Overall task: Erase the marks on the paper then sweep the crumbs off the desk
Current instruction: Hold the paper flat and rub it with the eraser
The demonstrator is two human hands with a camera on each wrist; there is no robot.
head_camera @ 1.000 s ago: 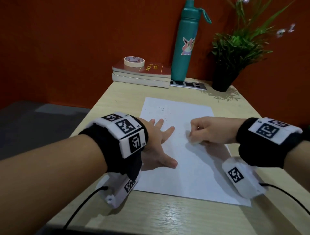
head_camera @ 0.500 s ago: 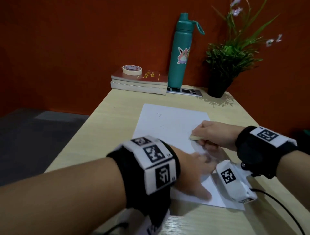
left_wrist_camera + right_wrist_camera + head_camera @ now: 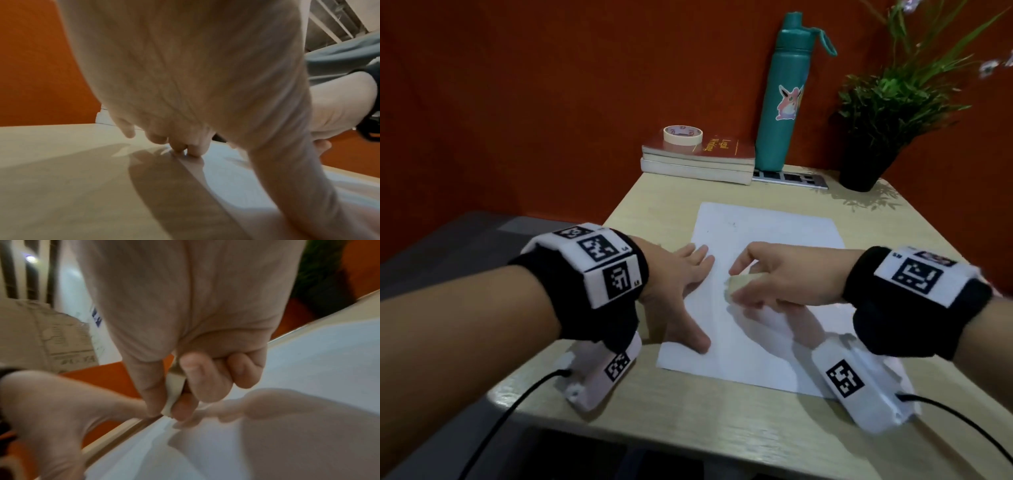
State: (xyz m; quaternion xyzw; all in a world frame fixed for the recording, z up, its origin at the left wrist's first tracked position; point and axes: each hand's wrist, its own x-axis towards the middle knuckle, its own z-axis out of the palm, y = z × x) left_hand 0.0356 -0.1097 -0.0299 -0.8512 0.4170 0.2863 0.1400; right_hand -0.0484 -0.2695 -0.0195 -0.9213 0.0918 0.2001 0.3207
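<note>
Paper [image 3: 763, 274] flat mid-desk [image 3: 647, 205], left hand [image 3: 678, 284] spread flat on its left edge, right hand [image 3: 774, 277] fingers pinching eraser [image 3: 736, 286] over paper, books [image 3: 698, 161] with tape [image 3: 683, 134], bottle [image 3: 784, 102], plant [image 3: 876, 113] along desk's far edge

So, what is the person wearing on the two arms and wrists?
Both forearms are bare, with no sleeves. Each wrist has a black fabric band carrying white blocks printed with black square code markers: the left wristband and the right wristband. Under each wrist hangs a white camera unit with its own marker, left and right, and a thin black cable runs back from each.
</note>
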